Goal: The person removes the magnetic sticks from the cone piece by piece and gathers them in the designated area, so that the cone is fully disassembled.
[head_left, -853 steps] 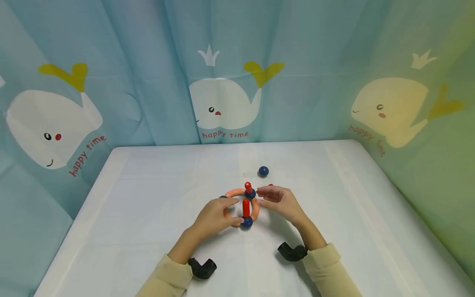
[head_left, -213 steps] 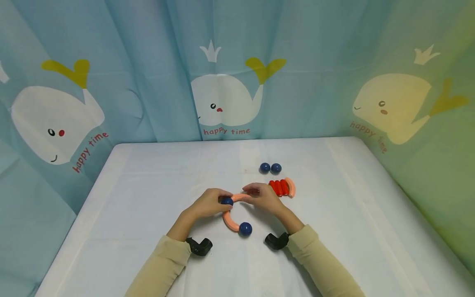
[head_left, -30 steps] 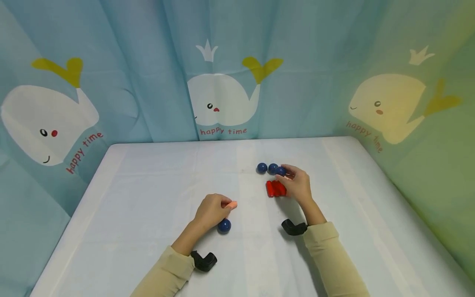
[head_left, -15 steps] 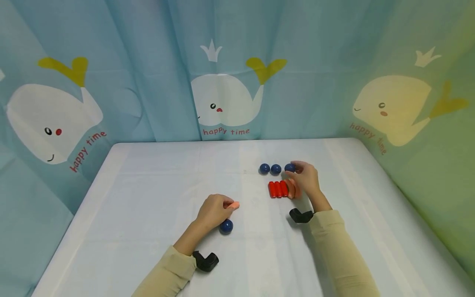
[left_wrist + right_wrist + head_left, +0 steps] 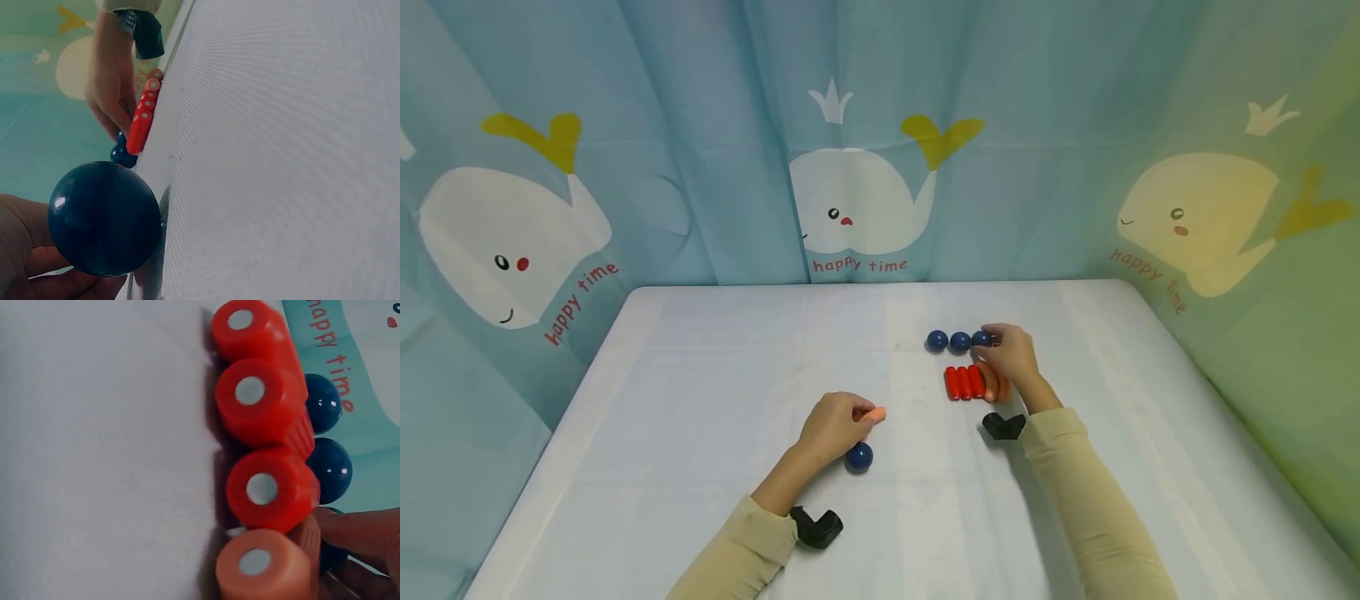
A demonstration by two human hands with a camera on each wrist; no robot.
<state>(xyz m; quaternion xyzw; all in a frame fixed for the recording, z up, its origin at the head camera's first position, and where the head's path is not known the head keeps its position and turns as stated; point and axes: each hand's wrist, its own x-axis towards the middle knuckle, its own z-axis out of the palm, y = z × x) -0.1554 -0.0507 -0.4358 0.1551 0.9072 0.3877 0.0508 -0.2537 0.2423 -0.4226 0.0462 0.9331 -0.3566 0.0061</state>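
Observation:
Near the middle of the table, my left hand (image 5: pixel 833 425) pinches a curved orange magnetic rod (image 5: pixel 876 415), mostly covered by the fingers. A glossy blue ball (image 5: pixel 859 457) sits just below that hand, and looms large in the left wrist view. Farther back, my right hand (image 5: pixel 1013 354) holds another blue ball (image 5: pixel 981 338) between thumb and fingers, at the right end of a row with two more blue balls (image 5: pixel 960 342). Beneath the right hand lie two curved orange rods (image 5: pixel 990 382), partly hidden, beside three straight red rods (image 5: pixel 966 382) with silvery round ends.
A white cloth covers the table (image 5: pixel 715 375). Black curved wrist mounts (image 5: pixel 817 528) stick out from both sleeves. Behind the table hangs a blue-green curtain (image 5: pixel 715 167) with whale prints.
The ring with upright red rods has come apart, its pieces now sorted in rows. Over the last second my right hand brought a ball rightward to the row's end; my left hand stayed put.

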